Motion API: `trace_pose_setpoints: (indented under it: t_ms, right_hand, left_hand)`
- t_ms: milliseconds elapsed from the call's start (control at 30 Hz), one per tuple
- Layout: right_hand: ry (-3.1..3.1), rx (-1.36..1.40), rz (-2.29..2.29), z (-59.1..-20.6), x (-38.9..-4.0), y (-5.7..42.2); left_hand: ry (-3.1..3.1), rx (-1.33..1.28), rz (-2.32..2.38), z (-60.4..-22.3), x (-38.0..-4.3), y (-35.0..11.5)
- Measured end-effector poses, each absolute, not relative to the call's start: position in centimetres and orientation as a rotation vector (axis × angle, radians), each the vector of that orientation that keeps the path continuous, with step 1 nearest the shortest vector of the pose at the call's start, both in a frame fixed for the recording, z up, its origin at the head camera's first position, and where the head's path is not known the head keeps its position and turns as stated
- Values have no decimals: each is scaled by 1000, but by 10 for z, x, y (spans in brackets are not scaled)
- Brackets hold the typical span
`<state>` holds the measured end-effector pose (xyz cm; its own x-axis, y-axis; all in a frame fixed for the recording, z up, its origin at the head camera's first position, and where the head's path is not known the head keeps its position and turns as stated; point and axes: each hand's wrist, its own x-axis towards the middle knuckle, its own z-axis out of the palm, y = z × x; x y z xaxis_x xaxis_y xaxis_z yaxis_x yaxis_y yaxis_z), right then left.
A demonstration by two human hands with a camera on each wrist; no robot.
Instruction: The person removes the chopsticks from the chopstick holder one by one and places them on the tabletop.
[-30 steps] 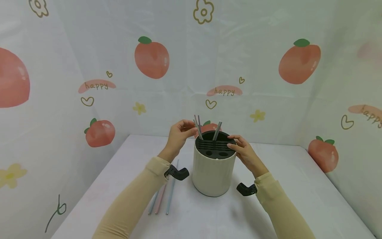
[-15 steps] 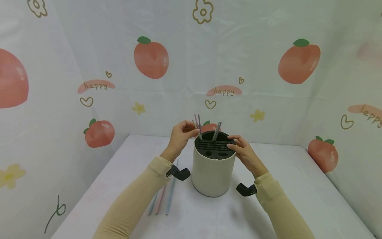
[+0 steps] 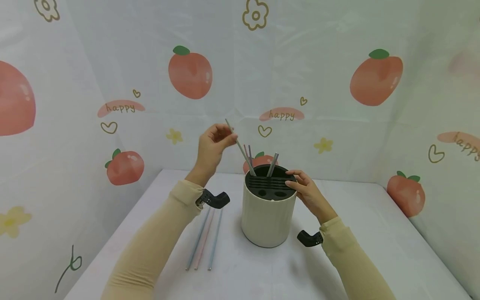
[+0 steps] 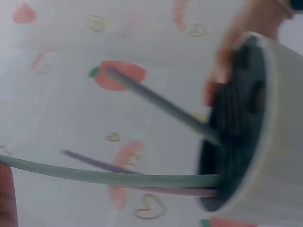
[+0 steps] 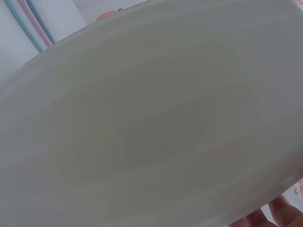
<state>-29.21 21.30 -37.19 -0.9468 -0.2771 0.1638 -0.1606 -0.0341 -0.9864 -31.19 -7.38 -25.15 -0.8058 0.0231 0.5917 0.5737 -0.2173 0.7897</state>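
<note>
A cream cylindrical holder [image 3: 267, 221] with a black slotted top [image 3: 270, 183] stands upright on the white table. My left hand [image 3: 211, 150] is up and left of it, pinching the upper part of a thin pale-green stick [image 3: 240, 146]. The stick's lower end is inside the holder's rear opening; in the left wrist view the green stick [image 4: 118, 178] looks slightly bent. A pink stick [image 3: 246, 150], a purple one [image 3: 250, 152] and grey-green sticks [image 3: 273, 164] lean in the same opening. My right hand [image 3: 309, 191] grips the holder's right rim; its fingers [image 5: 284, 213] show beside the wall.
Left of the holder lie a blue stick [image 3: 198, 239], a pink stick [image 3: 204, 239] and a light-blue stick [image 3: 215, 239], side by side on the table [image 3: 258, 275]. A white fruit-printed curtain [image 3: 232, 83] rises behind.
My left hand has moved up and to the left, drawing the pale-green stick farther out of the holder. The right hand and holder have stayed put.
</note>
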Motion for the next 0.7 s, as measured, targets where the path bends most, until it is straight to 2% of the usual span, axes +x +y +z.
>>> trace_pose_setpoints:
  t_ms: [200,333,467,700]
  right_hand:
    - [2113,-481,-2154,-371,-292,213]
    - [2109,-485,-2160,-370,-291,213]
    - [2099,-493,-2172,-371,-291,213]
    - [2103,-492,-2178,-372,-292,212]
  left_hand:
    - [-1390,-642,-2125,-204,-307,-102]
    - [-1356,-547,-2181,-203,-310,-125]
    - [-1530,-367,-2251,-233,-319,-148]
    - [-2137,-141,-2141,-320,-333,-183]
